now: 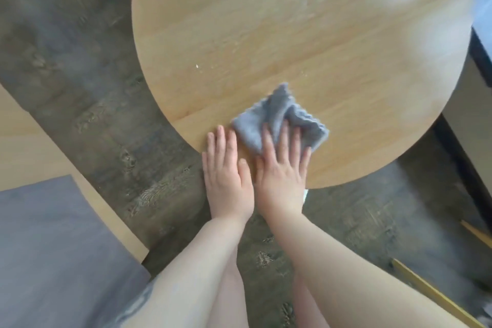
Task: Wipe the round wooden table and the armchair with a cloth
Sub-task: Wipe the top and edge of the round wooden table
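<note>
Near table's front edge, right hand [281, 168] pressing flat, fingers straight, on grey cloth [277, 120]; left hand [226, 168] lying open on round wooden table [292, 34] beside it. Cloth likely soft, light, bunching easily; pinning under flat palm suiting better than pinching.

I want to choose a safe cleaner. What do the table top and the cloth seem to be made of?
Table: light wood or wood-look veneer, going by its grain lines; smooth with a soft sheen, showing pale glare. Cloth: grey, soft and fuzzy with a wavy stitched edge, probably microfibre.
</note>
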